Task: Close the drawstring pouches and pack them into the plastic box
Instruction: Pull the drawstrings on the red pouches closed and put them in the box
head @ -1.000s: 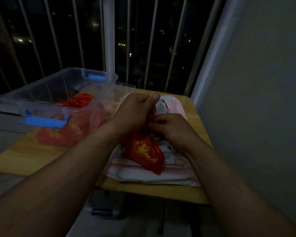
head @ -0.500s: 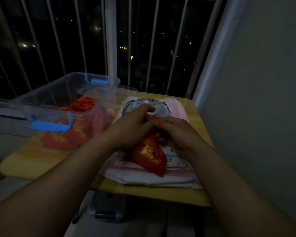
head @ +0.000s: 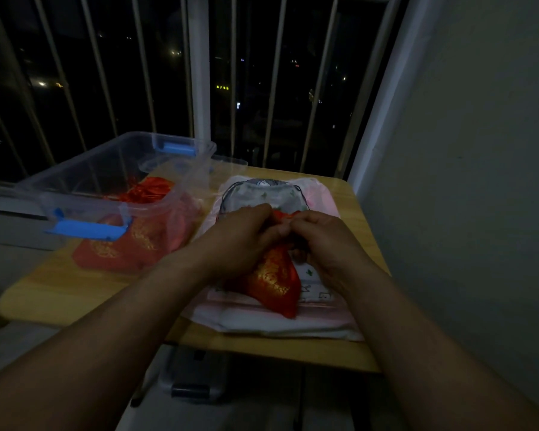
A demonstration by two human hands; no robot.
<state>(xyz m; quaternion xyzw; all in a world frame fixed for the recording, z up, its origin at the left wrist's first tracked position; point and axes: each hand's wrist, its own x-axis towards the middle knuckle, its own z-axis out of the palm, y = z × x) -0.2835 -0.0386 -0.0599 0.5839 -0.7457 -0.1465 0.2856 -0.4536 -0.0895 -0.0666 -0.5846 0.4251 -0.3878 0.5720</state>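
Head cam, night, dim light: a person's left hand [head: 243, 234] and right hand [head: 321, 241] are working together at the mouth of a red drawstring pouch [head: 274, 278], fingers of both closed and pinching the gathered top. The pouch is lying over a stack of pale pouches [head: 262, 191] on the wooden table [head: 53, 293], its gold-printed body pointing toward the cam.

Vs. a sec ago, the hands are sitting lower and closer to the stack, and the pouch neck is looking more bunched; prob. the cord is being drawn tight, though the cord itself is hidden under the fingers.

To the left, the clear plastic box [head: 112, 181] with blue latches is already holding red pouches [head: 150, 189]; this one likely goes in next, w/ the pale ones still unpacked.
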